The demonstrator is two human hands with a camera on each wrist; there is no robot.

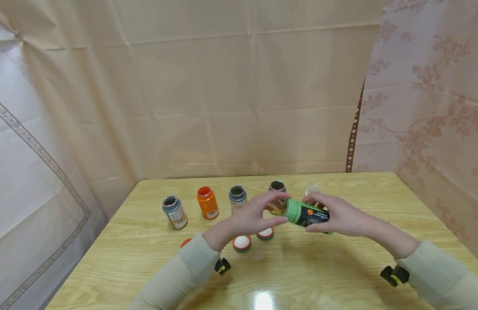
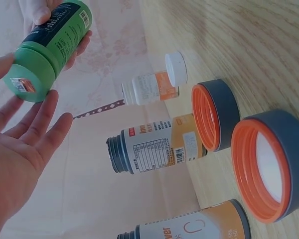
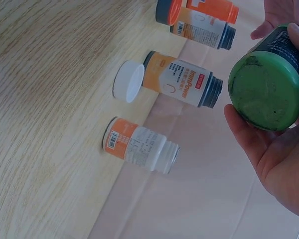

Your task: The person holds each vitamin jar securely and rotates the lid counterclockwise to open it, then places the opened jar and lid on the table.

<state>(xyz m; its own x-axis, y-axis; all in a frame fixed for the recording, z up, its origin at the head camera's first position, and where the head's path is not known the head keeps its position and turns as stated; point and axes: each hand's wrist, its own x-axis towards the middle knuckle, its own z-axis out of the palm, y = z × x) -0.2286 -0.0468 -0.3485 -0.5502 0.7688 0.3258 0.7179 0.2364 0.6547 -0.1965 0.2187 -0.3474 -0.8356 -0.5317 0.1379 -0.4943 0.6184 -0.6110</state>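
Note:
A green bottle [image 1: 310,214] with a dark label is held tilted above the table, its green cap [image 2: 32,74] toward the left. My right hand [image 1: 341,214] grips the bottle's body, with its thumb along the label and its fingers behind. The thumb and fingers of my left hand [image 1: 254,212] are spread around the cap from opposite sides, fingertips at its rim. The bottle's flat green base [image 3: 266,92] faces the right wrist camera.
Uncapped bottles stand in a row behind: grey ones [image 1: 175,213], [image 3: 182,79], an orange one [image 1: 208,203] and a small white one [image 3: 142,144]. Dark caps with orange linings [image 1: 241,243] and a white cap [image 3: 128,81] lie before them on the wooden table [image 1: 339,267].

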